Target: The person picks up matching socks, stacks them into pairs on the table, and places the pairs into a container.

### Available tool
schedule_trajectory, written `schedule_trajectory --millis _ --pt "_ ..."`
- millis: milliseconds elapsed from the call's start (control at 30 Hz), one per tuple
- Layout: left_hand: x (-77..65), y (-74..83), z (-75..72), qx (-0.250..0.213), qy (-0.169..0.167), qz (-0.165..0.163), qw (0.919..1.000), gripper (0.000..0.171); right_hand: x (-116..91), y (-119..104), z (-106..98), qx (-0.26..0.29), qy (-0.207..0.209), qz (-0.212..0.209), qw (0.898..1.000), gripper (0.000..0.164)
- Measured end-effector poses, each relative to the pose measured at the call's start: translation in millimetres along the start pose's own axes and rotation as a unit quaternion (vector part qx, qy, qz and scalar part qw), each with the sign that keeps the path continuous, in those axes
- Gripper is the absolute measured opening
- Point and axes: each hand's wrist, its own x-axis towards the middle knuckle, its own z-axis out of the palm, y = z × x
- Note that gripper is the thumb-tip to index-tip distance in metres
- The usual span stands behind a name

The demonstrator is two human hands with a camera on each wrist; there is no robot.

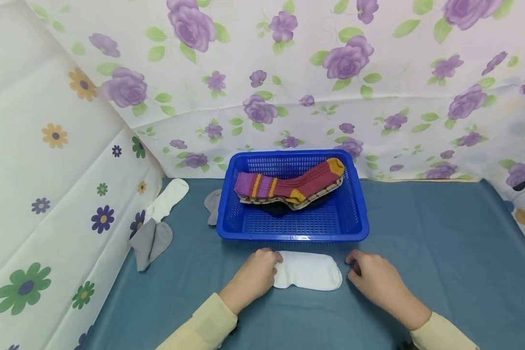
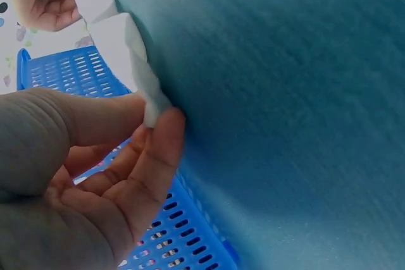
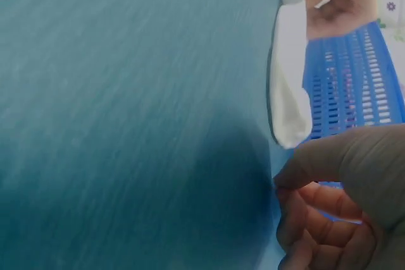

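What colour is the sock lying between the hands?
Plain white fabric sock, clearest in the head view.

A makeshift home-style sorting booth: floral printed sheets (image 1: 332, 73) hang behind the blue laundry basket (image 1: 292, 228), which stands on a blue-covered table (image 1: 442, 253).

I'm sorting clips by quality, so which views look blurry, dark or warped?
Head view: evenly lit, sharp, wide-angle bend at the edges. Left wrist view: the left hand is close and soft, the white sock overbright. Right wrist view: a dark shadow on the blue cloth beside the right hand.
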Motion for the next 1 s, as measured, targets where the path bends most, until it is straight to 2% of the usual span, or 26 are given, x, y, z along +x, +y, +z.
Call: schedule_trajectory --millis 67,133,233,333,433,533,633,767,1000 --pt "-1.0 -0.3 -1.4 0.002 -0.002 -0.008 1.0000 0.026 -1.9 -1.9 0.3 0.000 0.019 -0.021 1.000 0.014" --pt "-2.5 -0.5 -2.8 0.010 0.002 -0.016 0.9998 0.025 -3.4 -7.5 1.4 0.005 0.038 -0.061 0.997 0.013" --pt "-4.4 1.0 -3.8 0.036 0.032 -0.019 0.9987 0.021 -4.6 -18.9 3.7 0.009 0.058 -0.135 0.989 0.015" --pt "-4.6 6.3 -3.6 0.045 0.064 -0.005 0.9969 0.019 -3.3 -27.6 5.9 0.016 0.062 -0.191 0.980 0.024" --pt "-3.2 12.7 -2.3 0.030 0.063 0.024 0.9973 0.019 -0.7 -30.0 9.8 0.011 0.054 -0.224 0.973 0.034" --pt "-2.5 15.5 0.8 0.015 0.029 0.039 0.9987 0.024 1.2 -27.0 15.1 -0.014 0.040 -0.247 0.968 0.036" --pt "-2.5 14.8 3.9 0.018 0.003 0.031 0.9993 0.035 1.9 -21.6 19.4 -0.046 0.029 -0.264 0.963 0.034" --pt "-0.8 13.0 5.6 0.013 -0.005 0.021 0.9997 0.046 1.8 -16.8 20.9 -0.073 0.038 -0.259 0.962 0.032" --pt "-0.4 11.8 6.7 -0.007 -0.019 0.008 0.9998 0.047 -2.6 -18.6 21.2 -0.080 0.033 -0.248 0.965 0.029"
